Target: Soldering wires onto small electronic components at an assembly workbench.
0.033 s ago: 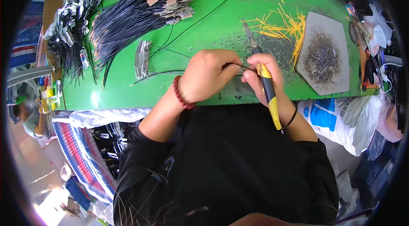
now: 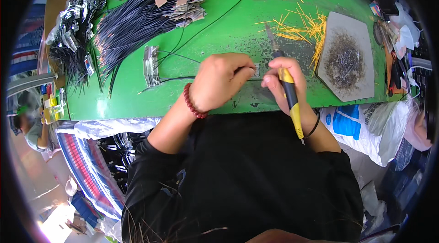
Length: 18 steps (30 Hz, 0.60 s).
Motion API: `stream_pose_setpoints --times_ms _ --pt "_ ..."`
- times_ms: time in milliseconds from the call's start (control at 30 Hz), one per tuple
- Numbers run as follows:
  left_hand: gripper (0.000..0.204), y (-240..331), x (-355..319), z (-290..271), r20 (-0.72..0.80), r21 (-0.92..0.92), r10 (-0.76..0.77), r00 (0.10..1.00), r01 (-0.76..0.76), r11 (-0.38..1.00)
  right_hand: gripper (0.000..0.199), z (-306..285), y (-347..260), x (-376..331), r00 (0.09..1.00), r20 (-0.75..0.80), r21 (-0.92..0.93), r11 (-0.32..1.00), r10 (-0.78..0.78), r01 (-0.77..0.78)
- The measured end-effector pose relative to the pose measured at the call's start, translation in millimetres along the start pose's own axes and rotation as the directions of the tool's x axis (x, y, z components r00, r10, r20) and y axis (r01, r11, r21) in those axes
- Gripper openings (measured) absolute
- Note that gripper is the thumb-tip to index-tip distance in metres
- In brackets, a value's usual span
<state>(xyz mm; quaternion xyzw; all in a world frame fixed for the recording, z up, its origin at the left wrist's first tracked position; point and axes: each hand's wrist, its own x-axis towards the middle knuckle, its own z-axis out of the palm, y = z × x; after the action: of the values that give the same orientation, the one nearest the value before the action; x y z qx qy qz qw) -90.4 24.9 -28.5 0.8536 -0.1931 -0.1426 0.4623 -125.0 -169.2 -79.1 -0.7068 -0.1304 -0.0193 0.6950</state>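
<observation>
My left hand (image 2: 224, 80) has its fingers curled closed over the table's near edge, on thin black cables (image 2: 176, 78); the gripped part is hidden under the palm. These run left to a small stack of silvery metal pieces (image 2: 151, 67). My right hand (image 2: 288, 78), just to the right and apart from the left, holds a slim yellow-and-black handled tool (image 2: 289, 89). Its pointed metal tip (image 2: 270, 35) aims up and away over the table. Beyond the left hand lies a large bundle of black cables (image 2: 137, 32) with flat tan-and-silver ends.
A second pile of silvery parts and cables (image 2: 73, 32) sits at the far left. Yellow thin strips (image 2: 297, 28) lie scattered beside a grey slab (image 2: 336, 28) covered with dark residue. Pliers-like tools (image 2: 395, 76) are at the right edge. White plastic bags (image 2: 370, 128) hang below the table.
The black cable that spanned the gap between my two hands no longer shows there. My right hand and the tool have shifted very slightly; the left hand has hardly moved.
</observation>
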Motion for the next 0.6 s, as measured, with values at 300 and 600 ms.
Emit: stream_pose_setpoints --times_ms 300,600 --pt "0.007 -11 -4 15 -0.011 0.14 0.19 0.982 -0.187 0.972 0.024 -6 13 17 0.977 -0.033 -0.226 0.954 -0.211 0.198" --pt "0.006 -16 -7 19 -0.138 0.262 0.164 0.977 -0.124 0.957 0.04 -11 7 0 0.964 -0.056 -0.247 0.939 -0.261 0.24"
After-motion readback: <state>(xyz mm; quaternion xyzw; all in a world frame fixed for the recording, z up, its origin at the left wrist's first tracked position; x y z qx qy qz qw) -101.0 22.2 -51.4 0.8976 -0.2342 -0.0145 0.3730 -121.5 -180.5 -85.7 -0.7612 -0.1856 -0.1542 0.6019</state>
